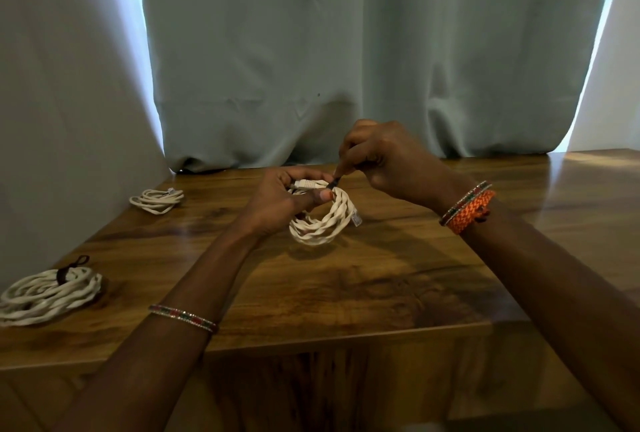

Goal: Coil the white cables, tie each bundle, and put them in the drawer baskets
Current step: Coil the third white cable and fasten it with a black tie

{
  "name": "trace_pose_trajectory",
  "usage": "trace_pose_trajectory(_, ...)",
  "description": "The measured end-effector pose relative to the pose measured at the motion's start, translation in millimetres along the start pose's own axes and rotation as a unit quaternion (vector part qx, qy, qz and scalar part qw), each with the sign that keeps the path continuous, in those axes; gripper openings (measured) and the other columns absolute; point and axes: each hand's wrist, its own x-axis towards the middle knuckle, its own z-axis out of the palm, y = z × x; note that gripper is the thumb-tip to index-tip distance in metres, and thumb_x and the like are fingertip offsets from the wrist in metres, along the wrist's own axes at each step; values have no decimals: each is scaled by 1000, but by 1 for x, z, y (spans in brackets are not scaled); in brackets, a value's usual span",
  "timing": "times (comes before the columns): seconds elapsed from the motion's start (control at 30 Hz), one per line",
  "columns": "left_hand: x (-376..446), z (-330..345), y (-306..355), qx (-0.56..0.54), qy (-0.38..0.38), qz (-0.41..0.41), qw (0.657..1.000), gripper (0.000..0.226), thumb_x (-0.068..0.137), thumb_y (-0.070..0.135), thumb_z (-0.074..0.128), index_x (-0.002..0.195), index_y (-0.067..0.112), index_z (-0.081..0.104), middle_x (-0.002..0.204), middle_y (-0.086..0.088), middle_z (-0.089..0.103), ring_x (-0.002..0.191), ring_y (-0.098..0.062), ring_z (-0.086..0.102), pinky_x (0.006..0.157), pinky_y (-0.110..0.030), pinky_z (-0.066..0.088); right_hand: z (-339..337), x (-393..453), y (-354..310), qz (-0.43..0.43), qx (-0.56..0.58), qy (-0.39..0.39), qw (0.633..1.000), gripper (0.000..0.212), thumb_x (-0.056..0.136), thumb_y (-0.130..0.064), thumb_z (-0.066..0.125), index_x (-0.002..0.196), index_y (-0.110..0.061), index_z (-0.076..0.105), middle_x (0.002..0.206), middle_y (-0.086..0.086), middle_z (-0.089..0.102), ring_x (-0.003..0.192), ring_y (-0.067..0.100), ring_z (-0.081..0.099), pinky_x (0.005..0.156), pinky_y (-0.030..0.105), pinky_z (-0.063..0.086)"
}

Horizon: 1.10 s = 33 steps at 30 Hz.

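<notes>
Held coil (322,220): white twisted cable hung above the desk (381,276), its top gripped in the left hand (280,199).
Right hand (388,158): pinched a dark tie (335,183) at the coil's top.
Tied bundle (48,293): lay at desk's near left.
Loose coil (157,199): far left.

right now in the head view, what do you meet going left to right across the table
tied cable bundle → small untied coil → left hand → coil being tied → right hand → orange wristband

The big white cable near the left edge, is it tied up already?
Yes, tied. A dark tie wraps the coiled cable lying on the table.
</notes>
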Motion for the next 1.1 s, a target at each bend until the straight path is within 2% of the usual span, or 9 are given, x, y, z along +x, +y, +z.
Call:
trace_pose_trajectory(0.13,0,-1,-1,-2,-1,3,1000,21,74,-2,69,84,17,68,73,16,72,62,3,64,54,-10,47,2,0,0,7,8,0,1000,25,76,8,67,85,-13,76,80,4,65,79,19,59,62,25,45)
trace_pose_trajectory(0.3,-1,-2,-2,-1,-4,0,1000,22,74,-2,69,83,18,68,72,16,72,61,3,64,52,-11,46,5,-2,0,15,12,-4,1000,26,75,8,68,86,-15,76,81,2,65,80,16,58,63,15,40)
trace_pose_trajectory(0.47,-1,-3,-2,1,-9,-5,1000,21,74,-2,69,84,16,68,71,15,72,56,2,62,49,-11,45,3,0,-4,5,-6,-16,1000,25,76,8,66,87,-13,76,83,5,65,82,19,58,63,29,48)
trace_pose_trajectory(0.63,0,-3,-2,-7,4,-5,1000,22,75,-3,69,84,17,68,68,15,71,58,3,62,50,-10,45,2,1,-10,-36,-72,-23,997,30,72,12,64,86,-11,75,78,7,63,78,24,58,53,28,41)
trace_pose_trajectory(0.73,1,-3,-2,-7,6,-3,1000,23,75,-4,69,83,17,67,66,15,70,58,4,62,51,-9,44,4,2,-12,-41,-97,-24,994,31,70,14,64,86,-10,75,79,8,63,79,26,58,49,31,43)
trace_pose_trajectory(0.87,1,-3,-3,-8,0,-10,1000,22,74,-1,69,83,19,68,69,14,72,62,3,63,55,-11,47,6,2,-12,-47,-119,-25,991,30,68,15,65,85,-8,73,80,9,63,80,26,58,49,28,41)
trace_pose_trajectory(0.97,1,-3,-3,-9,4,-6,1000,22,75,-1,69,84,18,68,70,14,72,63,3,64,56,-11,47,5,1,-8,-37,-87,-4,996,29,70,16,62,83,-8,74,79,9,62,80,26,57,53,29,41)
trace_pose_trajectory(1.1,1,-4,-1,-8,3,-3,1000,20,76,-2,68,85,17,67,68,14,71,59,4,63,53,-9,45,4,-3,-3,33,46,58,997,27,75,10,65,91,-9,74,81,4,67,78,16,62,64,26,52)
